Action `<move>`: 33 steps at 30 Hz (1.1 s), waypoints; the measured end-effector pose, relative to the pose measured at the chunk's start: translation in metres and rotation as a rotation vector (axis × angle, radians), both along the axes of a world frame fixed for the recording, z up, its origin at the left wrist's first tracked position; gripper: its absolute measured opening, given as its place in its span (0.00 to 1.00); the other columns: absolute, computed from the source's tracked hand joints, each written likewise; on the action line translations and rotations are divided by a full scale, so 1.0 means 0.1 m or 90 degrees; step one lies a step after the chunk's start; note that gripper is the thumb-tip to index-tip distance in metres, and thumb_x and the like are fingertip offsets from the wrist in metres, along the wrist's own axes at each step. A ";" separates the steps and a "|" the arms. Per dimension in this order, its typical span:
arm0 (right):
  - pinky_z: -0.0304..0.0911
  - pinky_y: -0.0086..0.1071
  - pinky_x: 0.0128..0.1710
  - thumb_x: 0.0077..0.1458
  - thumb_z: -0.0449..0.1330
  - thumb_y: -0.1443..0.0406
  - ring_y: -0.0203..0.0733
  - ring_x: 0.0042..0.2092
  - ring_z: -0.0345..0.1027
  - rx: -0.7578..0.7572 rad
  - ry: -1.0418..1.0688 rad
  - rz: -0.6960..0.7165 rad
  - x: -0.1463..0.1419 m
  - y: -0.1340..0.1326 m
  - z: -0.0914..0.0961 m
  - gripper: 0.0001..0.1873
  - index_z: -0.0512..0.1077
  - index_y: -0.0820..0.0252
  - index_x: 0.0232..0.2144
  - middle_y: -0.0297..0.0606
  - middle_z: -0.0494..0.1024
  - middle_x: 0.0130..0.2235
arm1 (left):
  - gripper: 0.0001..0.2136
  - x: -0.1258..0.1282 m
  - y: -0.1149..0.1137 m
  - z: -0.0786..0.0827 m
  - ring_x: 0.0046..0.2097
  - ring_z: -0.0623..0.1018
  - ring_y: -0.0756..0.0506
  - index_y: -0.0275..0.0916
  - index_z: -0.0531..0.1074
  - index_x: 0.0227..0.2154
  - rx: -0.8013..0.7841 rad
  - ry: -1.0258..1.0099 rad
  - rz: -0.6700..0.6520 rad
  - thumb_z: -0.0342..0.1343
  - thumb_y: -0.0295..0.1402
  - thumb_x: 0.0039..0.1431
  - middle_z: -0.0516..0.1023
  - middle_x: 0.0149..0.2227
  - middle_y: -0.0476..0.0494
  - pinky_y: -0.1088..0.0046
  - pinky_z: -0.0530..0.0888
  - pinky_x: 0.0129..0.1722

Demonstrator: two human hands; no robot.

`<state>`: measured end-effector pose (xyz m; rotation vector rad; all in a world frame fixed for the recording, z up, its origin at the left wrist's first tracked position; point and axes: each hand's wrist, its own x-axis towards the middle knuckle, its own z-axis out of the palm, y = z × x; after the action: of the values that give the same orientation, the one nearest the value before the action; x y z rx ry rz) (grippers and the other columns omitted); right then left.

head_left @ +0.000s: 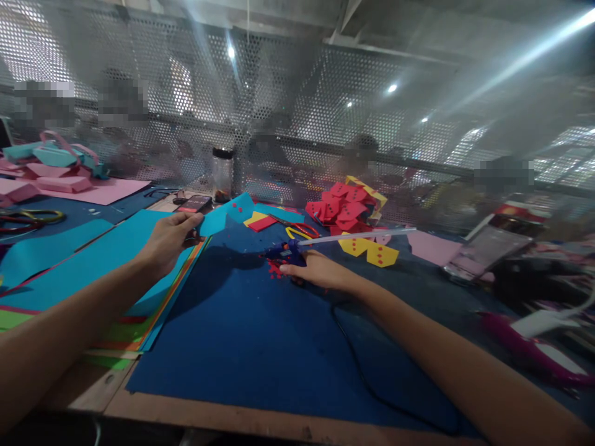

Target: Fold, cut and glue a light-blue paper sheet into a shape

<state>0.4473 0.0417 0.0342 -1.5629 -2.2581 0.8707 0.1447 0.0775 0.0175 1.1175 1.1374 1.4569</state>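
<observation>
My left hand (170, 238) pinches the edge of a light blue paper piece (227, 214) above a stack of coloured paper sheets (88, 266). My right hand (316, 269) rests on the dark blue sheet (260, 347), fingers wrapped round a blue glue gun (283, 251). A long clear glue stick (357, 235) pokes out of the gun's back toward the right. Its black cord (357, 365) trails toward me. Small red paper scraps (275, 269) lie by the gun's tip.
Red-and-yellow scissors (302, 231) lie beyond the gun. A pile of red folded paper pieces (341, 204) and yellow dotted pieces (372, 251) sit behind. A phone (193, 203) and a jar (222, 173) stand by the perforated metal screen (297, 99). Pink and teal paper items (51, 167) are far left.
</observation>
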 end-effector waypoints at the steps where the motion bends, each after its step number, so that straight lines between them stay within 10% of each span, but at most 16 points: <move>1: 0.65 0.33 0.30 0.58 0.59 0.51 0.42 0.31 0.72 0.000 -0.008 -0.002 0.00 0.01 -0.01 0.19 0.74 0.61 0.38 0.38 0.77 0.28 | 0.13 0.00 0.00 0.00 0.26 0.71 0.52 0.37 0.74 0.25 0.000 0.000 -0.002 0.68 0.41 0.46 0.71 0.24 0.52 0.74 0.72 0.31; 33: 0.65 0.43 0.42 0.58 0.57 0.47 0.48 0.37 0.71 0.122 0.031 -0.074 0.12 -0.23 0.00 0.21 0.75 0.58 0.37 0.41 0.78 0.33 | 0.15 0.00 0.02 -0.04 0.27 0.70 0.51 0.38 0.74 0.25 0.007 0.030 -0.017 0.69 0.44 0.44 0.70 0.25 0.51 0.74 0.73 0.31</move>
<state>0.4594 0.0184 0.0346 -1.5517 -2.1229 0.6336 0.1449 0.0796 0.0139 1.1755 1.1444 1.4246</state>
